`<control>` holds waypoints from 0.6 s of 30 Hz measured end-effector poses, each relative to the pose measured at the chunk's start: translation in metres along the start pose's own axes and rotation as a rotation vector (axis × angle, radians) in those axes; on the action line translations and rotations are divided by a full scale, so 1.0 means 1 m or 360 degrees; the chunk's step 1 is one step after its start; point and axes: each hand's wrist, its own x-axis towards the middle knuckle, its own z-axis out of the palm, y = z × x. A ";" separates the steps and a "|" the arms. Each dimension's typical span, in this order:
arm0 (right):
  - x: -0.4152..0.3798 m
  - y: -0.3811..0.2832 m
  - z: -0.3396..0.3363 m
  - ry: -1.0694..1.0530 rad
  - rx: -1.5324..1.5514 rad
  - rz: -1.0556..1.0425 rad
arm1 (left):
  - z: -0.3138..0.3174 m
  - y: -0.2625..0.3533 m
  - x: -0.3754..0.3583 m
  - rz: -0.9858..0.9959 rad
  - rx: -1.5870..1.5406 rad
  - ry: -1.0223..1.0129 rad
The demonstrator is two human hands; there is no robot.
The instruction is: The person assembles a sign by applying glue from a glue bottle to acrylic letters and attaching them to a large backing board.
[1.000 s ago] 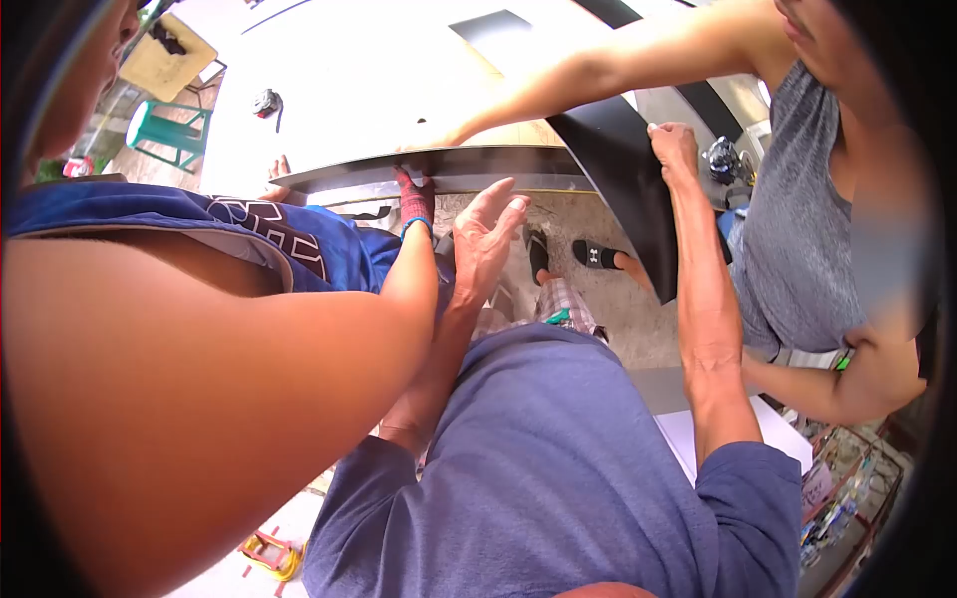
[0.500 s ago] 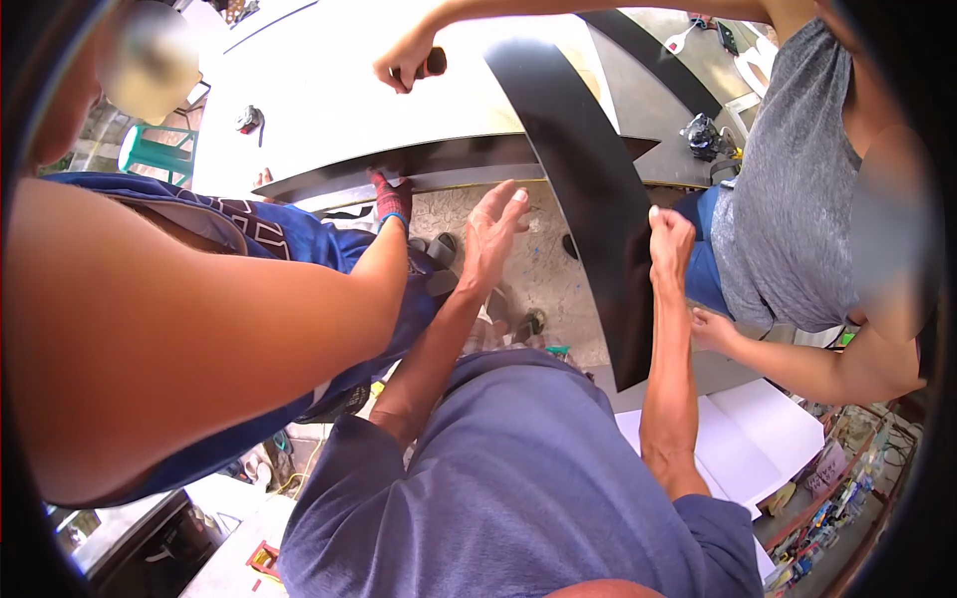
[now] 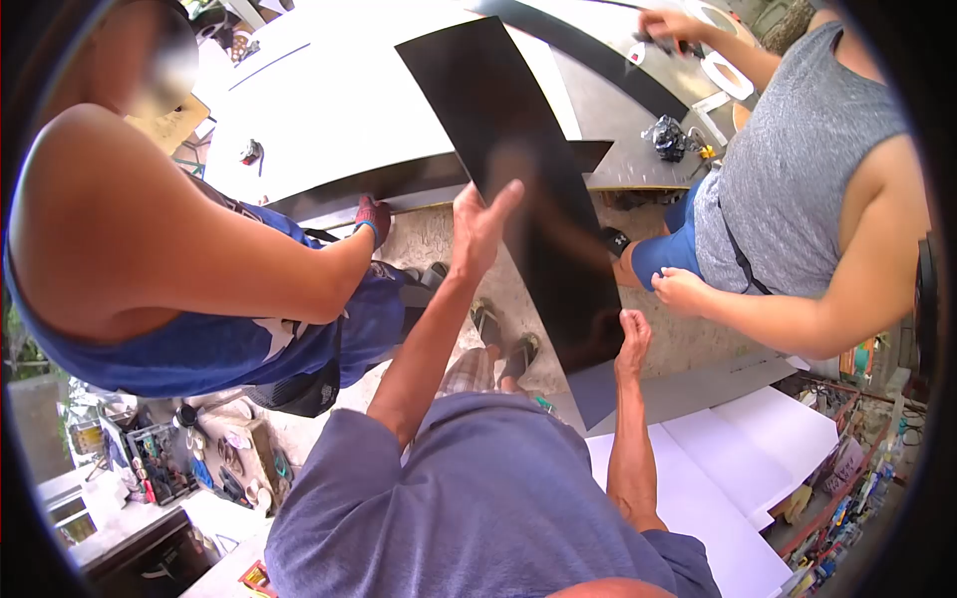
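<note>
A long, glossy black panel [image 3: 558,234] hangs tilted in front of me, with its far end over the white sheet on the table. My left hand [image 3: 478,231] grips its left edge, thumb lying over the dark face and fingers hidden behind. Lower down on the opposite edge, my right hand [image 3: 634,344] pinches the panel. A second dark strip [image 3: 399,179] lies along the front edge of the table, partly behind the panel. On that strip rests the red-gloved hand [image 3: 372,219] of a co-worker at my left.
At right stands another person in a grey top [image 3: 778,199], one arm over the table. A curved black strip [image 3: 608,65] and a black crumpled bundle [image 3: 668,138] lie on the table [image 3: 349,100]. White sheets [image 3: 738,448] are stacked at lower right, beside a cluttered tool rack [image 3: 847,508].
My left hand, free with fingers spread before, now holds the panel's left edge. The panel has shifted left. The right co-worker's arm has drawn back rightward from over the white sheet.
</note>
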 end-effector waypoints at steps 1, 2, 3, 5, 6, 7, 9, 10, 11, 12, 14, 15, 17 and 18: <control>0.002 0.014 -0.003 -0.0061 -0.0114 0.0026 | 0.003 0.005 -0.012 0.0026 0.0153 0.0010; 0.002 0.012 -0.001 -0.0120 -0.0230 0.0054 | 0.006 0.004 -0.023 0.0089 0.0268 0.0048; 0.002 0.011 0.003 -0.0008 -0.0467 -0.0223 | 0.007 0.000 -0.032 0.0220 0.0560 0.0083; -0.003 -0.044 0.033 0.0239 -0.0937 -0.0785 | 0.019 0.007 -0.058 0.0334 0.0935 0.0131; -0.002 -0.079 0.042 0.0167 -0.0819 -0.0863 | 0.027 0.006 -0.069 0.0405 0.0985 0.0147; 0.000 -0.120 0.048 0.0102 -0.0706 -0.0931 | 0.033 0.006 -0.078 0.0470 0.1032 0.0154; -0.004 -0.205 0.058 -0.0093 -0.0413 -0.0812 | 0.039 0.006 -0.089 0.0512 0.1181 -0.0029; -0.008 -0.239 0.063 -0.0184 -0.0188 -0.0887 | 0.044 -0.003 -0.091 0.0662 0.1201 -0.0066; -0.013 -0.268 0.068 -0.0274 0.0036 -0.0962 | 0.047 -0.012 -0.092 0.0811 0.1215 -0.0104; -0.018 -0.290 0.074 -0.0331 0.0127 -0.1113 | 0.046 -0.018 -0.092 0.0880 0.1262 -0.0207; -0.030 -0.321 0.086 -0.0404 0.0194 -0.1190 | 0.045 -0.027 -0.096 0.0978 0.1323 -0.0343; -0.036 -0.333 0.095 -0.0308 0.0185 -0.1187 | 0.045 -0.030 -0.096 0.1032 0.1333 -0.0366; -0.043 -0.346 0.110 -0.0034 0.0082 -0.1165 | 0.043 -0.038 -0.098 0.1054 0.1350 -0.0450; -0.045 -0.345 0.116 0.0131 -0.0007 -0.1139 | 0.038 -0.045 -0.103 0.1014 0.1367 -0.0501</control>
